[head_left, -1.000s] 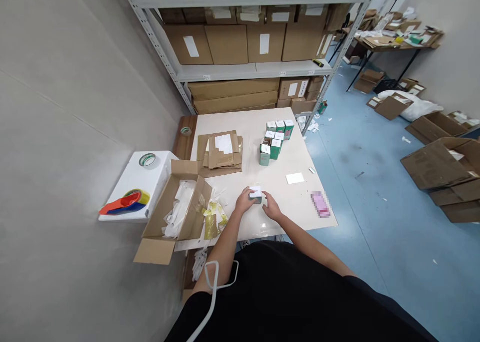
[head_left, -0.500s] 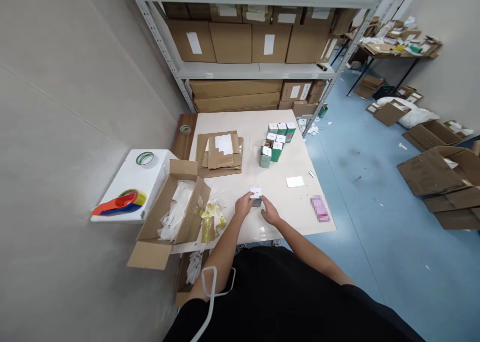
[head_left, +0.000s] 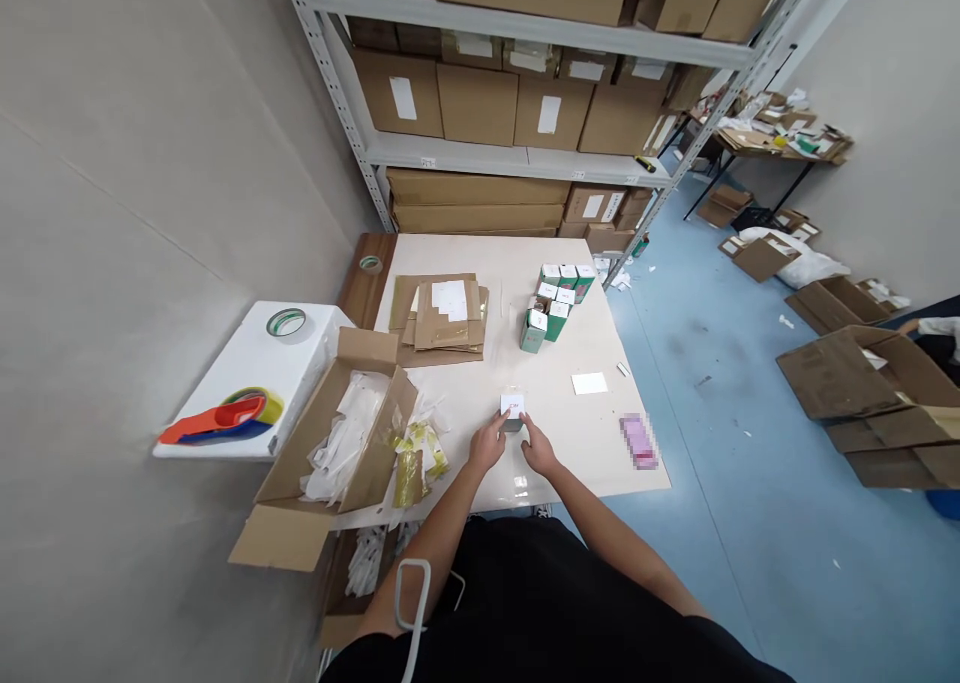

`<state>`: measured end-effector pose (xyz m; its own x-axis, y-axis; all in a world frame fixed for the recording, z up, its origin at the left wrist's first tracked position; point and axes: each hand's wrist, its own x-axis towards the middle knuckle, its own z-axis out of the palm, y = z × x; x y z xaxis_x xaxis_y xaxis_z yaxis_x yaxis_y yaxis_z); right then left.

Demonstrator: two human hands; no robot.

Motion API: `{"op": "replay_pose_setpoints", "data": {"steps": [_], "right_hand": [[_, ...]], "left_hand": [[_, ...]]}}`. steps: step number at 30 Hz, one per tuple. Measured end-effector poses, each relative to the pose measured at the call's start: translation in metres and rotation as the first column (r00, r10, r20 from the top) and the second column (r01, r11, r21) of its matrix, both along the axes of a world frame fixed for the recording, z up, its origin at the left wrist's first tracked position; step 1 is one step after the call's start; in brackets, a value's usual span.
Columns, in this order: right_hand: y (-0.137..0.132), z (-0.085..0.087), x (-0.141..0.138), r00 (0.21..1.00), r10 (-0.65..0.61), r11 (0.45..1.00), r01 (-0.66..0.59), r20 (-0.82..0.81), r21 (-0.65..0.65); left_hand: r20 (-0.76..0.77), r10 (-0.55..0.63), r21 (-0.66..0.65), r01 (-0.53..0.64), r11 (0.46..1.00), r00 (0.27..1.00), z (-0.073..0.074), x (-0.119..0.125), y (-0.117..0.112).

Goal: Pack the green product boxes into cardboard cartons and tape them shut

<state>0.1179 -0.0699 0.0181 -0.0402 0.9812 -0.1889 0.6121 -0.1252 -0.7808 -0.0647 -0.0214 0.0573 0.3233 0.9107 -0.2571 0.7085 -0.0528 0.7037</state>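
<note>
A small box (head_left: 512,406) with a white, printed top and a darker green-grey side stands on the table in front of me. My left hand (head_left: 487,443) grips its left side, fingers curled. From the right, my right hand (head_left: 538,446) presses its fingertips against the box's near right edge. Farther back stands a group of green boxes with white tops (head_left: 556,315), several of them close together. A flat white card (head_left: 589,383) lies to the right of my hands.
Flattened cardboard (head_left: 450,313) lies at the table's back left. An open carton (head_left: 367,433) with white packing sits at the left edge, beside crumpled yellow tape (head_left: 411,473). A white block (head_left: 247,383) holds tape rolls. Loaded shelving (head_left: 480,158) rises behind. A person's arm shows at far right.
The view has shifted and tilted slightly. Both hands stay at the small box, and my right fingers now rest closer against its near edge. A person has appeared at far right.
</note>
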Motion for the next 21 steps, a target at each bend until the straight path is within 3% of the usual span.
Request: {"op": "replay_pose_setpoints", "data": {"steps": [7, 11, 16, 21], "right_hand": [[0.042, 0.014, -0.028, 0.999, -0.009, 1.000, 0.010, -0.034, 0.027], [0.078, 0.021, -0.055, 0.998, 0.067, 0.997, -0.066, -0.006, 0.044], [0.105, 0.024, -0.071, 0.966, 0.219, 0.973, -0.206, 0.138, -0.099], [0.112, 0.033, -0.060, 0.971, 0.142, 0.989, -0.147, 0.190, 0.011]], "left_hand": [[0.091, 0.111, 0.045, -0.115, 0.992, 0.990, 0.009, -0.019, 0.026], [0.102, 0.196, 0.080, -0.205, 0.976, 0.975, 0.017, -0.038, 0.048], [-0.058, 0.134, -0.066, -0.138, 0.988, 0.989, 0.018, -0.055, 0.065], [-0.023, 0.118, -0.092, -0.119, 0.989, 0.993, 0.020, -0.062, 0.068]]}}
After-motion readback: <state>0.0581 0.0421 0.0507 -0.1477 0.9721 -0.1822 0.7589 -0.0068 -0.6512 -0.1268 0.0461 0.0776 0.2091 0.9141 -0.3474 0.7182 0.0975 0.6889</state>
